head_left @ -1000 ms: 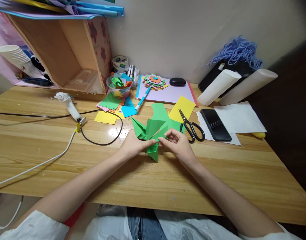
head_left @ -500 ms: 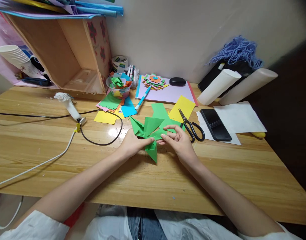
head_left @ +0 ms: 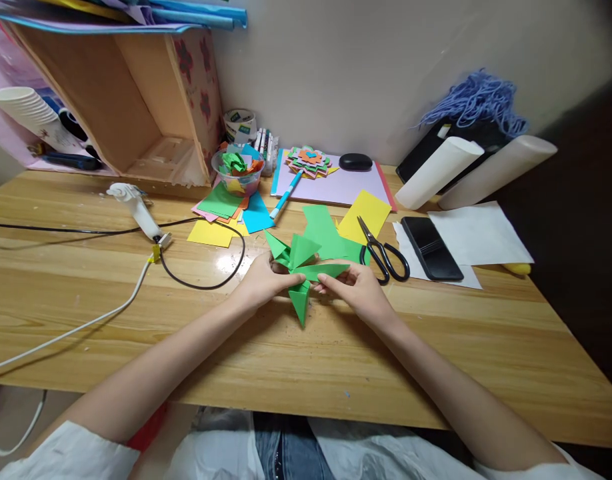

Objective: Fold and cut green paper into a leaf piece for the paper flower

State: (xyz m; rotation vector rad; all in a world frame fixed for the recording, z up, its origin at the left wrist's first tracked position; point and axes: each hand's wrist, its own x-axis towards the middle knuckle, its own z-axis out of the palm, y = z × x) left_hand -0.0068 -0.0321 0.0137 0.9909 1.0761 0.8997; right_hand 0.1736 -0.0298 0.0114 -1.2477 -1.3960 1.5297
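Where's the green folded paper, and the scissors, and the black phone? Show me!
Green folded paper (head_left: 301, 252): head view, on its wide upper flap.
Scissors (head_left: 377, 245): head view, near the pivot where the blades meet the handles.
Black phone (head_left: 433, 249): head view, middle of its dark front.

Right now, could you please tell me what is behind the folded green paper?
Behind the folded green paper, flat green paper lies on the table; whatever its folded points cover cannot be seen.

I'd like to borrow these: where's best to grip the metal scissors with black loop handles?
Probably by the rightmost black loop, from the near right side: the scissors lie with blades pointing away over the yellow paper sheet, and the other loop is close to the right hand.
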